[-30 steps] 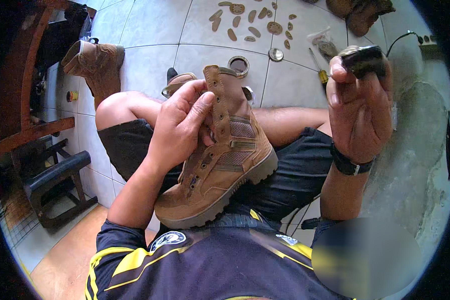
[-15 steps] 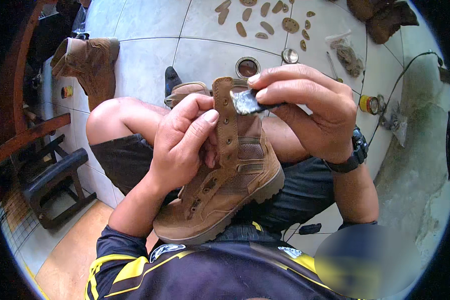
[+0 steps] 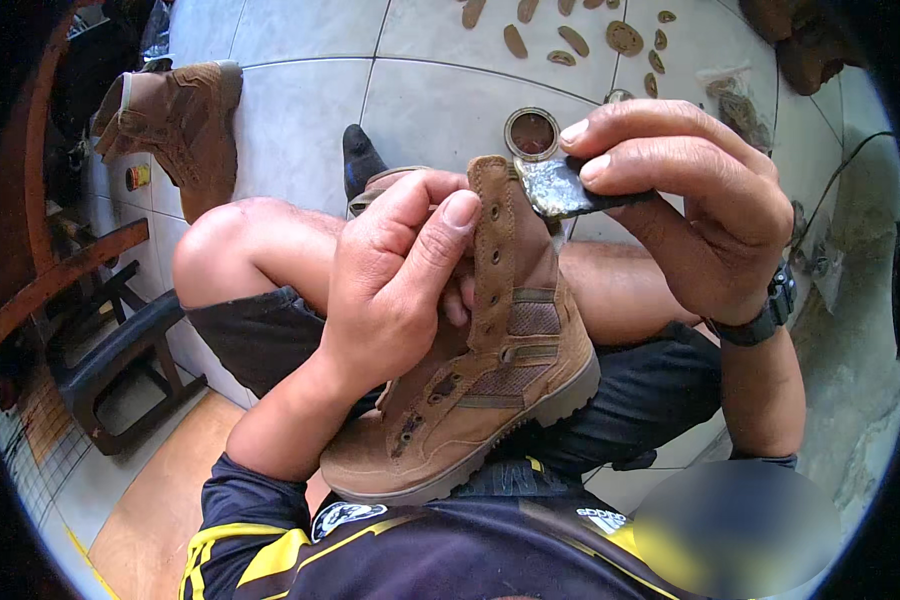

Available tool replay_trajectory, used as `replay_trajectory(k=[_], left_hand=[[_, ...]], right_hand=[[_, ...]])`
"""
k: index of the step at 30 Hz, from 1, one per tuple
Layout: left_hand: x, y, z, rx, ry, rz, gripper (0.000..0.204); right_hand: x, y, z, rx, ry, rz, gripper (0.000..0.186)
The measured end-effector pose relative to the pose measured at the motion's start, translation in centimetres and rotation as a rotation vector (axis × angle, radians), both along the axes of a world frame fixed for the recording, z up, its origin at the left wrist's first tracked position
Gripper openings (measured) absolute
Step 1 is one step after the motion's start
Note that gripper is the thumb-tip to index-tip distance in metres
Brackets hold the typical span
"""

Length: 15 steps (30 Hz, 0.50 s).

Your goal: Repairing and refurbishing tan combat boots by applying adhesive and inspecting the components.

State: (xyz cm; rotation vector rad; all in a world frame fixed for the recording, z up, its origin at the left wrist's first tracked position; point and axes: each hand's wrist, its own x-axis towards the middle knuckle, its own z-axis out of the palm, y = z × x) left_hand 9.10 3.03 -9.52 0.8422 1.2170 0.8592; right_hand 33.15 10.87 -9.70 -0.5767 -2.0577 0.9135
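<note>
A brown lace-up boot [image 3: 440, 430] without laces rests across my lap, its toe toward the lower left and its shaft pointing away. My left hand [image 3: 390, 270] is closed on the eyelet flap near the top, thumb in front and fingers behind, partly hidden. In my right hand [image 3: 715, 200] a small dark flat pad [image 3: 560, 188] with a worn, whitish-grey face is pinched between thumb and fingers. The pad's left end is at the upper edge of the flap; whether it touches I cannot tell.
A second brown boot [image 3: 195, 130] stands at the left beyond my knee. An open round tin [image 3: 532, 134] with dark reddish contents lies ahead. Several brown cut-out pieces [image 3: 624, 39] lie farther off, near a plastic bag [image 3: 738, 100]. A black stool [image 3: 120, 370] stands at left.
Both hands and the boot now appear farther right in the picture, and the floor has shifted too. The pad lies more level and higher against the flap's far edge.
</note>
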Motion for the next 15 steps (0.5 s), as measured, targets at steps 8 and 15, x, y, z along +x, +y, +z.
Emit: replay_trajectory(k=[8,15], left_hand=[[0.2,0.0,-0.3,-0.035,-0.104,0.016,0.022],[0.4,-0.3,-0.7,0.012,-0.16,0.008,0.022]], right_hand=[[-0.6,-0.7,-0.9,0.162,-0.093,-0.008,0.022],[-1.1,-0.9,-1.5,0.323,-0.078,-0.037,0.019]])
